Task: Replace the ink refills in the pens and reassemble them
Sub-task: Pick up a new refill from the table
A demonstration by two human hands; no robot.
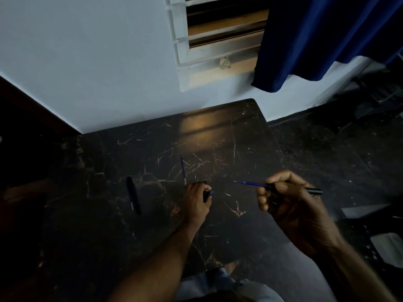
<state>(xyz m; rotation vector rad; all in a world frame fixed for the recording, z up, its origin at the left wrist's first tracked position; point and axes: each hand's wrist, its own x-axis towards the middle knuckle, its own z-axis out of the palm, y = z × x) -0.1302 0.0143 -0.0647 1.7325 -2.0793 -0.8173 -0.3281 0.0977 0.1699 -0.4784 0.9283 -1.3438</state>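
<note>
Blue refill [249, 183] is gripped with barrel [314, 191] in right hand [290, 199]; left hand [197, 200] is closed on small tip piece [208, 194]. Tip piece should be aligned straight over refill point, then screwed gently.

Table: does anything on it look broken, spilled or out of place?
Nothing looks damaged or spilled. A loose refill lies alone on the table, a black pen to its left. The right hand holds a pen barrel with its refill sticking out.

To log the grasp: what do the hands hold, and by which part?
Right hand: pen barrel, gripped at its front end where the blue refill protrudes. Left hand: a small dark pen piece; hold unclear.
</note>
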